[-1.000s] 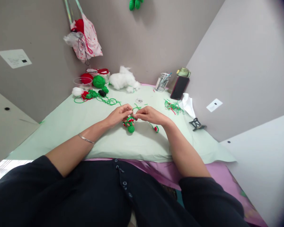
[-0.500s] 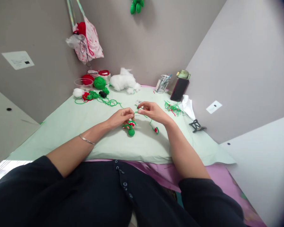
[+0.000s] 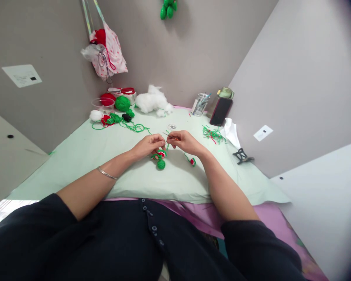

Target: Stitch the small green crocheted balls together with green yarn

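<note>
My left hand (image 3: 152, 144) is closed, its fingertips pinching a crocheted piece (image 3: 161, 153) in green, red and white. From that piece hangs a small green crocheted ball (image 3: 161, 164). Close beside it, my right hand (image 3: 181, 141) is closed on a thin dark crochet hook (image 3: 165, 134) whose tip points left; its exact end is too small to make out. Green yarn (image 3: 167, 145) runs between both hands. To the right lies a small red and green crocheted triangle (image 3: 192, 161) with a green strand leading from it.
At back left are a green yarn ball (image 3: 122, 103), red yarn (image 3: 107, 99), red-handled scissors (image 3: 125, 90) and tangled green yarn (image 3: 138, 127). White stuffing (image 3: 152, 100) lies by the wall. Rightward are a pen cup (image 3: 200, 105), phone (image 3: 221, 111), yarn scraps (image 3: 213, 134) and a black claw clip (image 3: 242, 156).
My right hand has drawn down and its fingers have closed, with the hook now showing between them. The left hand and the crocheted piece have hardly moved.
</note>
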